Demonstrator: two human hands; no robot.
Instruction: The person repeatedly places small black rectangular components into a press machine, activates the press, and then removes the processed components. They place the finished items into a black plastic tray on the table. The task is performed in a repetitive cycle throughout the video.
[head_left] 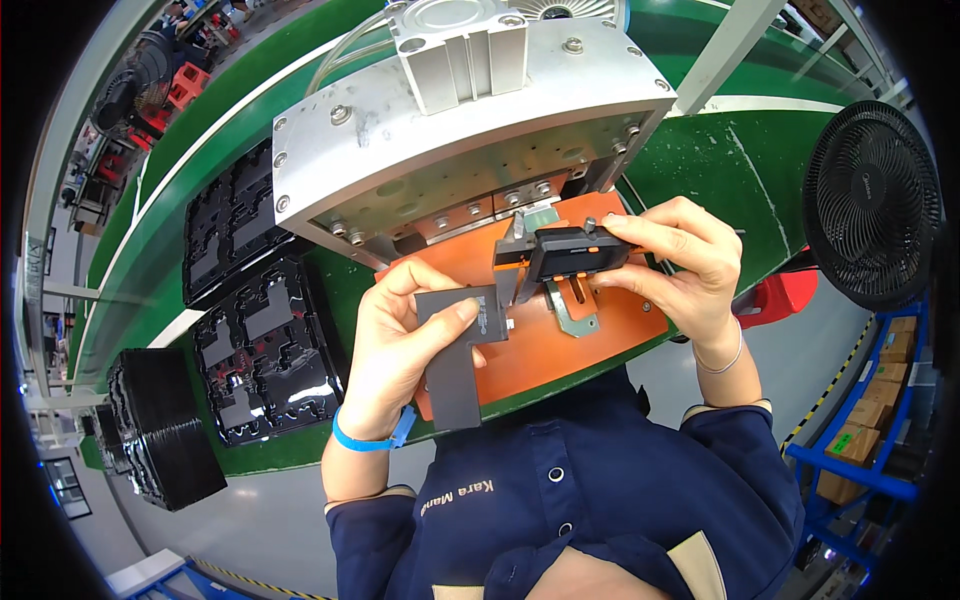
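Observation:
My left hand (405, 330) grips a flat dark grey L-shaped piece (455, 375), thumb on its face and fingers behind. A small whitish tab sticks out at that piece's right edge. In my right hand (690, 260), thumb and fingers pinch the right end of a black block-like fixture (575, 252) with orange parts. Its left end comes close to the grey piece; whether they touch I cannot tell. Beneath lies an orange base plate (520, 385) with a green metal bracket (575, 322). Over the plate's far side stands a silver metal press (480, 140).
Left of the press, black moulded trays (265, 350) hold several grey flat pieces. A stack of black trays (170, 430) stands farther left. At right are a black fan (870, 205), a red stool (780, 298) and a blue rack with cardboard boxes (860, 430). The bench top is green.

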